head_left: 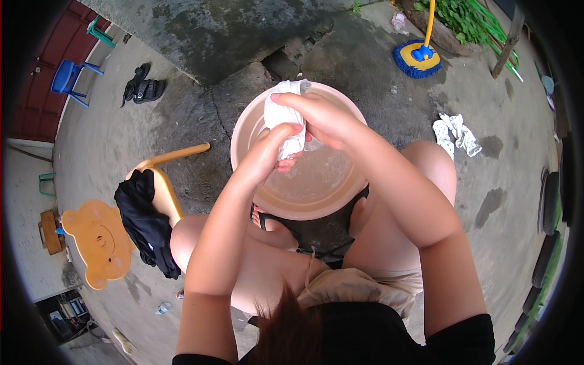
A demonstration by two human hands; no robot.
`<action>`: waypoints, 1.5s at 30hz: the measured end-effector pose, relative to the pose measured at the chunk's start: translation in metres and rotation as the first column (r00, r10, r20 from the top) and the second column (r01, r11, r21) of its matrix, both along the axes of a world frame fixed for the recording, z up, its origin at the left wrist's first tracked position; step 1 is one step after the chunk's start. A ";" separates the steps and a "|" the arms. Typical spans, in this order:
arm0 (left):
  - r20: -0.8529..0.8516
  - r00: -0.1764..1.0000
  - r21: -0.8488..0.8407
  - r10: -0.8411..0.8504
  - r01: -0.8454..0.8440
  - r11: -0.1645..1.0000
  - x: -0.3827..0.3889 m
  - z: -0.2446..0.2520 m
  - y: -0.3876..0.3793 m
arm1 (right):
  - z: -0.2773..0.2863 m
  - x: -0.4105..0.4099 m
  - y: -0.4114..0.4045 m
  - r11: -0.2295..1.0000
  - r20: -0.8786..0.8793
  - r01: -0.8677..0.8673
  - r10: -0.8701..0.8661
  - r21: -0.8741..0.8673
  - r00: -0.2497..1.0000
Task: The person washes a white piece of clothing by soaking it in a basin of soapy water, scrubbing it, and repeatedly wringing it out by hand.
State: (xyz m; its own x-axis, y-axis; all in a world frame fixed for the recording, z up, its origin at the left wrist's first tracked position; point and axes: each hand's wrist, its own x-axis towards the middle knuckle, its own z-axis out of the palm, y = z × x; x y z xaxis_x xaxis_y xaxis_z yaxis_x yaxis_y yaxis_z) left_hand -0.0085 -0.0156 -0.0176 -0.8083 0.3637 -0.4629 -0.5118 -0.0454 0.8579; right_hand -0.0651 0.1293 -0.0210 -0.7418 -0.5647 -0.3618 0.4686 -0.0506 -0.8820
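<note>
A wet-looking white cloth (284, 114) is bunched between my two hands, above a round pink plastic basin (315, 211). My left hand (273, 148) grips the lower part of the cloth, its thumb lying across the front. Higher up, my right hand (315, 112) holds the cloth with the thumb extended over it. Cloudy water (315, 178) shows in the basin below. The basin stands on the concrete floor between my feet. Part of the cloth is hidden behind my fingers.
Black clothing (145, 214) hangs over a yellow bear-faced chair (102, 244) to my left. Spotted white cloth pieces (456, 132) lie on the ground at right. A blue-and-yellow mop (417, 59) stands beyond. Black sandals (142, 86) and a blue chair (66, 80) are at upper left.
</note>
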 end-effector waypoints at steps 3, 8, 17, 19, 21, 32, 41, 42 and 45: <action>0.052 0.998 0.104 0.031 -0.036 0.994 -0.002 0.022 -0.010 | -0.018 -0.002 0.004 0.987 -0.303 0.044 0.006 0.156 0.953; -0.001 0.992 0.128 0.125 -0.124 0.984 0.006 0.013 -0.017 | 0.006 0.015 0.017 0.897 -0.538 0.229 0.012 0.379 0.843; 0.007 0.943 0.222 0.332 -0.325 0.919 0.006 -0.001 -0.018 | 0.007 0.035 0.011 0.985 -0.654 0.083 0.036 0.150 0.755; 0.046 0.940 0.229 0.339 -0.340 0.912 0.007 0.002 -0.016 | 0.003 0.032 0.011 0.983 -0.639 0.077 0.049 0.169 0.768; 0.084 0.935 0.233 0.346 -0.356 0.905 0.007 0.003 -0.017 | 0.001 0.030 0.011 0.980 -0.624 0.070 0.063 0.186 0.779; 0.132 0.909 0.278 0.396 -0.417 0.865 0.001 0.015 -0.024 | 0.001 0.024 0.012 0.963 -0.655 0.146 0.038 0.224 0.755; -0.300 0.929 -0.354 0.214 -0.317 0.880 -0.003 0.022 -0.047 | 0.006 0.018 0.027 0.955 -0.649 0.219 -0.038 0.200 0.760; -0.332 0.916 -0.371 0.223 -0.344 0.863 -0.003 0.023 -0.046 | 0.007 0.018 0.027 0.955 -0.648 0.218 -0.037 0.200 0.761; -0.366 0.899 -0.411 0.239 -0.387 0.825 -0.004 0.026 -0.050 | 0.011 0.019 0.027 0.948 -0.631 0.259 -0.088 0.183 0.770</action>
